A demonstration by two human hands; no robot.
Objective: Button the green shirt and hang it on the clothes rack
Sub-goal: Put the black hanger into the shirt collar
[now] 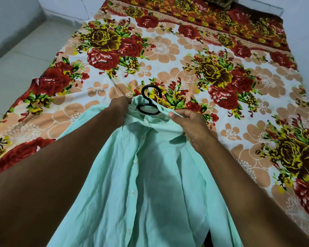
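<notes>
A mint-green shirt (150, 175) hangs down from the collar between my arms, its front closed with small white buttons (133, 193) in a row. A black hanger (148, 104) sits inside the collar, its hook poking out above the neck. My left hand (119, 109) grips the left side of the collar and shoulder. My right hand (189, 123) pinches the right side of the collar between thumb and fingers. The hanger's arms are hidden under the fabric.
Below the shirt lies a bed covered by a floral sheet (185, 59) in red, yellow and peach. A pale tiled floor (16, 59) runs along the left, with light walls behind. No clothes rack is in view.
</notes>
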